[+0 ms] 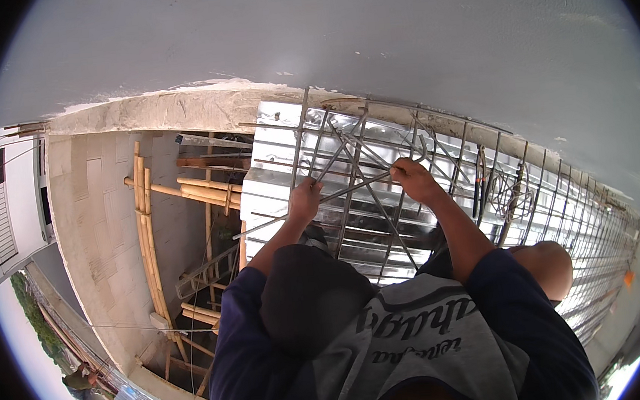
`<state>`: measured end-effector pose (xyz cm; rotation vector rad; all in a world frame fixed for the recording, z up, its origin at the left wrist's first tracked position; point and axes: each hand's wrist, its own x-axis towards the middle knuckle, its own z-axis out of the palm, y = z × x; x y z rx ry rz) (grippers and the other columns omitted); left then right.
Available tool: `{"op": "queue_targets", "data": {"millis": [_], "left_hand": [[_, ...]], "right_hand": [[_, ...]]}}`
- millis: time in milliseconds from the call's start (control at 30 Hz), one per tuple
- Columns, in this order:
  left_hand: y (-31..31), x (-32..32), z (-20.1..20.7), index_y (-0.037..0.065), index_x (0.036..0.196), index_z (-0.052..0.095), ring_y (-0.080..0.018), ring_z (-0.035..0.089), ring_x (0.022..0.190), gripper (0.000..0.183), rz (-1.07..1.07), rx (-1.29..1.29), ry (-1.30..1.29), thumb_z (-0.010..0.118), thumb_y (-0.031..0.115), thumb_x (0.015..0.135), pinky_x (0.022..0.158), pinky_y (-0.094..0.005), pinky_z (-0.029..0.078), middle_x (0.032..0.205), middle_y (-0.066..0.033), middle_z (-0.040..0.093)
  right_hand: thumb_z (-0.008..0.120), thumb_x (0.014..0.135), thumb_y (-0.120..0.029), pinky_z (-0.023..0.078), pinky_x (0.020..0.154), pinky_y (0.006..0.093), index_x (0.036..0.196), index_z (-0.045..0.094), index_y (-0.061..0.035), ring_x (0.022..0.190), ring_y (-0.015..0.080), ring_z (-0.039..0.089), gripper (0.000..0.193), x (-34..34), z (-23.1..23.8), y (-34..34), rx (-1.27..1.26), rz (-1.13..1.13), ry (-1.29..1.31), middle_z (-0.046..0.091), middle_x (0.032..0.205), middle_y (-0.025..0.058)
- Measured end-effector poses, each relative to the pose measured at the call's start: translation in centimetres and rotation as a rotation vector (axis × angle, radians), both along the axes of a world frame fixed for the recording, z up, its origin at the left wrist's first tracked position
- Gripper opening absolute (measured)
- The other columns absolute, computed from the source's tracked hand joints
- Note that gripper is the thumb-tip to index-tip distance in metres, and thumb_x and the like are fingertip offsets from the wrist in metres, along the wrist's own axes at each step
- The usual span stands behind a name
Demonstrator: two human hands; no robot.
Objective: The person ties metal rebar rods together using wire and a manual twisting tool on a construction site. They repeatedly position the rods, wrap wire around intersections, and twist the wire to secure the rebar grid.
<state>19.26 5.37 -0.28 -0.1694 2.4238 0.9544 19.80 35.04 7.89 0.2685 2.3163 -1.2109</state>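
- Grey shirt front (491,363), dark blue sleeves (245,349): the wearer's own, nearest the view; a bare knee (551,268) shows beyond the right sleeve.
- Left hand (306,198): fingers curled closed around a steel rod where several cross; which one cannot be told for certain.
- Right hand (414,179): closed on the upper end of the slanting rod, just below a hooked bar end.
- Slanting rod (356,186): thin dark steel, lying obliquely over the grid between the two hands, lower end near the sheet's left edge. Judged stiff, moderate in weight, springy if long, not fragile; rough enough to hold bare-handed, though cut ends may scratch. Best held at two well-spaced points, clear of the crossings, where fingers could be pinched.
- Rebar grid (299,138): crossed bars, running far off to the right.
- Metal sheeting (258,197): silver, ribbed, beneath the grid; probably slippery.
- Wire coil (511,194): loose loops, on the grid right of the hands.
- Bamboo poles (147,236) and a ladder (206,277): in the opening at left.
- Plastered wall (321,19): grey, along the top.
- White building (19,201): far left.
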Motion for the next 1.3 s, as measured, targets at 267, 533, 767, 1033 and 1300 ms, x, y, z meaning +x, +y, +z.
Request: {"op": "queue_targets", "data": {"millis": [267, 533, 767, 1033, 1300], "left_hand": [[3.0, -2.5, 1.5, 0.005, 0.096, 0.059, -0.0399, 0.060, 0.091, 0.021, -0.254, -0.127, 0.119, 0.052, 0.024, 0.092, 0.076, -0.0503, 0.046, 0.093, -0.0213, 0.063], [2.6, -3.0, 2.7, 0.004, 0.094, 0.058, -0.0400, 0.060, 0.089, 0.021, -0.282, -0.221, 0.148, 0.052, 0.024, 0.093, 0.076, -0.0505, 0.047, 0.091, -0.0204, 0.061], [2.2, -1.1, 3.2, 0.005, 0.096, 0.059, -0.0381, 0.057, 0.097, 0.022, -0.299, -0.387, 0.149, 0.055, 0.026, 0.091, 0.077, -0.0490, 0.049, 0.101, -0.0169, 0.055], [1.0, -1.4, 3.7, 0.007, 0.102, 0.054, -0.0366, 0.054, 0.099, 0.033, -0.200, -0.371, 0.149, 0.067, 0.030, 0.082, 0.080, -0.0485, 0.049, 0.101, -0.0165, 0.052], [-8.1, 3.1, 2.9, 0.008, 0.097, 0.058, -0.0336, 0.054, 0.095, 0.031, -0.400, -0.387, 0.222, 0.070, 0.028, 0.077, 0.081, -0.0466, 0.044, 0.095, -0.0127, 0.055]], "right_hand": [[0.053, 0.091, -0.027, 0.045, 0.078, 0.0405, 0.095, 0.061, -0.0025, 0.086, 0.0296, 0.061, 0.026, 1.1, -1.4, 5.4, 0.020, -0.121, -0.075, 0.063, 0.084, 0.0147], [0.053, 0.092, -0.027, 0.045, 0.075, 0.0406, 0.092, 0.059, -0.0001, 0.080, 0.0299, 0.059, 0.028, 1.4, -1.7, 2.2, -0.143, -0.110, -0.033, 0.062, 0.082, 0.0161], [0.055, 0.090, -0.026, 0.045, 0.077, 0.0439, 0.096, 0.059, -0.0016, 0.090, 0.0374, 0.060, 0.025, 2.3, -1.8, 1.4, 0.009, -0.045, -0.028, 0.062, 0.090, 0.0213], [0.054, 0.091, -0.023, 0.046, 0.070, 0.0456, 0.095, 0.056, -0.0012, 0.080, 0.0394, 0.061, 0.022, 3.0, -3.4, 1.3, 0.018, -0.068, 0.024, 0.062, 0.080, 0.0222], [0.053, 0.091, -0.022, 0.046, 0.069, 0.0452, 0.096, 0.054, -0.0005, 0.078, 0.0376, 0.063, 0.022, 2.9, -4.9, 0.6, -0.101, -0.159, 0.025, 0.063, 0.077, 0.0195]]}}
